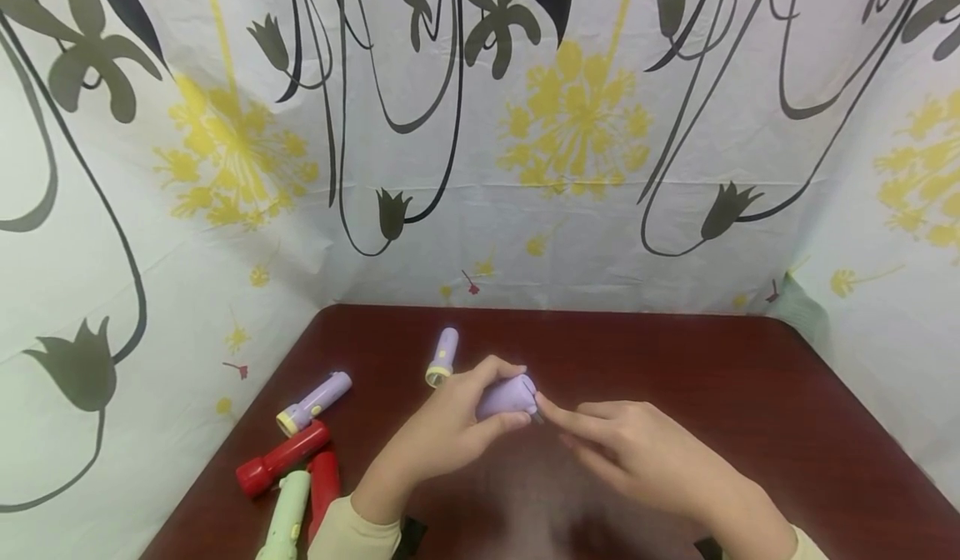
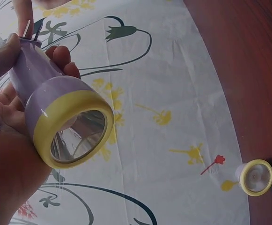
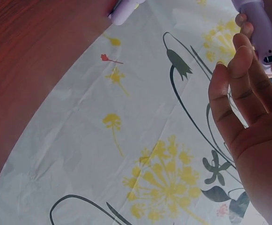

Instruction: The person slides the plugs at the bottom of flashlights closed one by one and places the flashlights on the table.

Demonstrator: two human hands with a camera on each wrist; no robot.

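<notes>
My left hand (image 1: 438,443) grips a purple flashlight (image 1: 501,398) above the table, fingers and thumb wrapped round its body. In the left wrist view its yellow-rimmed lens (image 2: 75,133) faces the camera, and two thin metal prongs (image 2: 36,30) stick out of the tail end. My right hand (image 1: 645,456) is at that tail end, the index fingertip against it or very near it. Its other fingers are loosely bent, as the right wrist view shows, with nothing seen in the palm. The exact contact at the prongs is partly hidden.
On the dark red table (image 1: 675,368) lie a small purple flashlight (image 1: 446,350) behind my left hand and another purple one (image 1: 318,400) to the left. Nearer are two red flashlights (image 1: 281,458) and a pale green one (image 1: 287,514). Patterned cloth (image 1: 555,243) surrounds the table.
</notes>
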